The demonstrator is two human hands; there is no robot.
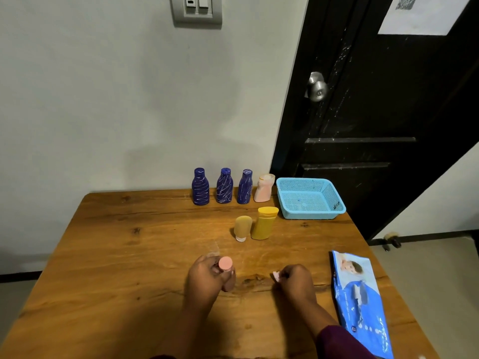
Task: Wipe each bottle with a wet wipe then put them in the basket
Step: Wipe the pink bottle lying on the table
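Observation:
My left hand is closed around a small bottle with a round pink cap, held upright just above the table near its front middle. My right hand pinches a small pale pinkish wad; I cannot tell what it is. Three dark blue bottles with white scribbles stand in a row at the back. A pale pink bottle stands next to them. A yellow bottle and a small tan tube stand mid-table. The light blue basket at the back right is empty.
A blue wet-wipe pack lies flat along the right edge of the wooden table. The table stands against a grey wall, with a black door behind the basket.

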